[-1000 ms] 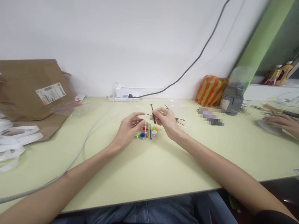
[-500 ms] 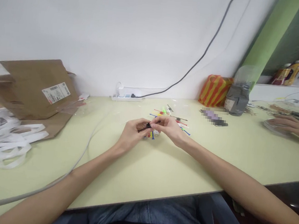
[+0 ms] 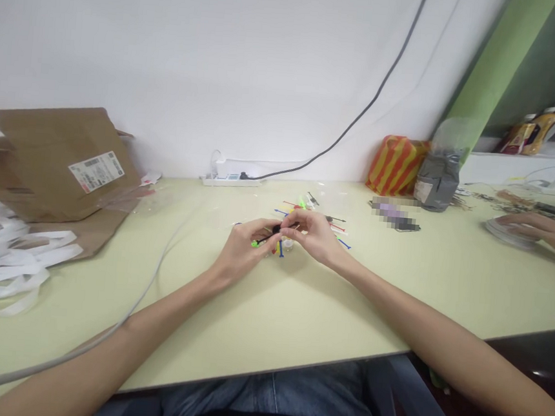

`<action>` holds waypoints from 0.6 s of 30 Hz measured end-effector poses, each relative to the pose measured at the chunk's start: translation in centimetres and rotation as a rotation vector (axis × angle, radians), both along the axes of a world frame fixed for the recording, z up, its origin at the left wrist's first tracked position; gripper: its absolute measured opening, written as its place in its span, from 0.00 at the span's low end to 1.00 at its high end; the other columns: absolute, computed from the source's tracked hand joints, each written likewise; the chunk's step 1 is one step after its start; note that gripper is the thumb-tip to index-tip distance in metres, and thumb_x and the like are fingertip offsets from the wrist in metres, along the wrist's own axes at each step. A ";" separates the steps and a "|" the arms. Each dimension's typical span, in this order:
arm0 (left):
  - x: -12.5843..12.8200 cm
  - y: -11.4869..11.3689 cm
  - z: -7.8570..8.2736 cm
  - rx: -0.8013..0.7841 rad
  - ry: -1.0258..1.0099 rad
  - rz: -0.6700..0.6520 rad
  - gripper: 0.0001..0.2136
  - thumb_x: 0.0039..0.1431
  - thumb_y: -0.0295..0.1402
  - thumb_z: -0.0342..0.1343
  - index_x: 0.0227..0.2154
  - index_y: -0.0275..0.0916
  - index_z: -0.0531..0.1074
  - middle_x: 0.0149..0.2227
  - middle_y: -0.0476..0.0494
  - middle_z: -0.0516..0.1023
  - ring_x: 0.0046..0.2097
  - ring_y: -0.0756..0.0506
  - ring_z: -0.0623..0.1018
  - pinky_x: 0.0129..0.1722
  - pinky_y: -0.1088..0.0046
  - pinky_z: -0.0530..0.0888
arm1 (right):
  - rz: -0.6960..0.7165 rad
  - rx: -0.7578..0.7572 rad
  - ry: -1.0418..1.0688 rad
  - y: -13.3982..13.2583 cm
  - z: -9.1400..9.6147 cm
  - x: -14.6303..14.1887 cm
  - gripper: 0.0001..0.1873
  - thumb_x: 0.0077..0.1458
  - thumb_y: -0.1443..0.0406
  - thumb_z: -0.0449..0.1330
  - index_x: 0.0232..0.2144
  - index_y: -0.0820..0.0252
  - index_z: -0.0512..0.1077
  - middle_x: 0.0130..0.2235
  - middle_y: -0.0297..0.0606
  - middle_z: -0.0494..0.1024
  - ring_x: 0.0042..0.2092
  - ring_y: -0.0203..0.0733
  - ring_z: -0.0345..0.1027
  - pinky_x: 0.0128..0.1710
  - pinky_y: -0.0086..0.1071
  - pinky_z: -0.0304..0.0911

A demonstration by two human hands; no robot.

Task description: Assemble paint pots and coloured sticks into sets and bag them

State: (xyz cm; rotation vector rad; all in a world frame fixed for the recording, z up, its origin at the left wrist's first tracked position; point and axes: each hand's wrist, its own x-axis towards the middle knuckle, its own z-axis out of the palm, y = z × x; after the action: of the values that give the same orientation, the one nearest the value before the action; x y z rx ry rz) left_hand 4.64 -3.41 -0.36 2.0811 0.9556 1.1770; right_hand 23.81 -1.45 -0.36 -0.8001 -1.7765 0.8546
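Note:
My left hand (image 3: 243,247) and my right hand (image 3: 310,233) meet over the middle of the pale green table (image 3: 298,307). Between their pinched fingers is a thin black stick with a small dark piece on it (image 3: 273,231). Both hands are closed on it. Under and behind the hands lie several small coloured plastic sticks and caps (image 3: 320,221), red, blue, green, yellow and black.
A torn brown cardboard package (image 3: 52,166) and a heap of white paper strips (image 3: 5,262) lie at the left. A white power strip (image 3: 229,176) sits by the wall. A striped orange bag (image 3: 395,165) and grey pouch (image 3: 436,176) stand right. Another person's hand (image 3: 533,224) rests far right.
My right hand brought the black stick down from upright to lying sideways, and both hands closed together on it. The hands have stayed joined over the last half second.

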 end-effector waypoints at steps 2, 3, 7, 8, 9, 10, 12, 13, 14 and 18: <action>-0.1 0.1 0.1 0.040 0.027 0.019 0.13 0.63 0.40 0.57 0.47 0.41 0.77 0.45 0.45 0.82 0.42 0.44 0.82 0.46 0.66 0.79 | -0.028 0.105 -0.042 -0.3 0.0 -0.1 0.04 0.57 0.63 0.61 0.32 0.58 0.71 0.33 0.36 0.76 0.37 0.41 0.71 0.38 0.34 0.67; -0.2 0.1 0.2 0.076 0.053 0.037 0.12 0.64 0.39 0.57 0.47 0.42 0.77 0.44 0.45 0.82 0.42 0.44 0.82 0.46 0.67 0.79 | -0.043 0.161 -0.066 -0.5 0.1 -0.1 0.02 0.58 0.65 0.59 0.33 0.58 0.70 0.34 0.36 0.76 0.38 0.41 0.71 0.39 0.34 0.66; -0.6 0.3 0.4 0.254 0.174 0.087 0.09 0.64 0.34 0.56 0.44 0.42 0.77 0.40 0.47 0.82 0.40 0.46 0.80 0.43 0.69 0.76 | -0.117 0.368 -0.196 -1.2 0.2 -0.2 0.03 0.61 0.68 0.55 0.35 0.57 0.69 0.37 0.38 0.75 0.40 0.42 0.69 0.43 0.37 0.65; -0.7 0.3 0.5 0.289 0.191 0.091 0.08 0.64 0.34 0.55 0.43 0.42 0.77 0.39 0.47 0.82 0.39 0.46 0.80 0.42 0.70 0.76 | -0.130 0.406 -0.221 -1.3 0.3 -0.2 0.03 0.62 0.69 0.55 0.36 0.57 0.68 0.37 0.38 0.75 0.40 0.43 0.69 0.43 0.37 0.64; -0.7 0.3 0.5 0.318 0.200 0.094 0.08 0.64 0.33 0.55 0.43 0.42 0.77 0.38 0.47 0.82 0.38 0.47 0.80 0.41 0.70 0.75 | -0.139 0.440 -0.240 -1.4 0.3 -0.1 0.03 0.62 0.69 0.55 0.36 0.57 0.68 0.37 0.39 0.75 0.41 0.43 0.69 0.44 0.37 0.64; -0.7 0.3 0.6 0.342 0.203 0.096 0.08 0.65 0.33 0.55 0.43 0.42 0.77 0.37 0.47 0.82 0.37 0.47 0.80 0.40 0.71 0.75 | -0.147 0.472 -0.256 -1.4 0.4 -0.1 0.03 0.62 0.69 0.55 0.37 0.57 0.68 0.38 0.39 0.75 0.41 0.44 0.68 0.44 0.38 0.64; -0.7 0.2 0.6 0.370 0.197 0.098 0.08 0.65 0.32 0.55 0.42 0.42 0.77 0.37 0.47 0.82 0.37 0.48 0.79 0.40 0.72 0.75 | -0.162 0.541 -0.295 -1.3 0.5 0.0 0.04 0.63 0.70 0.56 0.37 0.57 0.69 0.38 0.40 0.76 0.43 0.45 0.68 0.46 0.39 0.63; -0.7 0.2 0.6 0.374 0.187 0.097 0.07 0.65 0.33 0.54 0.42 0.41 0.76 0.37 0.47 0.81 0.37 0.48 0.80 0.40 0.72 0.75 | -0.171 0.581 -0.324 -1.3 0.5 0.1 0.04 0.64 0.69 0.56 0.38 0.57 0.70 0.39 0.40 0.76 0.43 0.45 0.68 0.47 0.39 0.62; -0.6 0.2 0.6 0.370 0.171 0.093 0.08 0.65 0.33 0.55 0.43 0.41 0.76 0.37 0.47 0.81 0.37 0.48 0.80 0.41 0.72 0.75 | -0.182 0.624 -0.357 -1.2 0.5 0.2 0.04 0.64 0.69 0.56 0.39 0.57 0.70 0.39 0.41 0.76 0.44 0.46 0.67 0.47 0.40 0.62; -0.3 0.0 0.5 0.276 0.120 0.039 0.13 0.65 0.34 0.54 0.52 0.42 0.71 0.42 0.46 0.81 0.41 0.47 0.81 0.44 0.71 0.77 | -0.213 0.751 -0.499 -1.0 0.7 0.5 0.04 0.66 0.66 0.57 0.40 0.56 0.73 0.38 0.42 0.76 0.44 0.47 0.65 0.44 0.40 0.59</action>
State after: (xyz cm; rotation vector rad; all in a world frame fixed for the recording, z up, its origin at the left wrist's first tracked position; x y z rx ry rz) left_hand 4.31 -3.40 0.17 2.3827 0.9353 1.2767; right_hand 24.28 -2.41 0.31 -0.6982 -2.1700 -0.1998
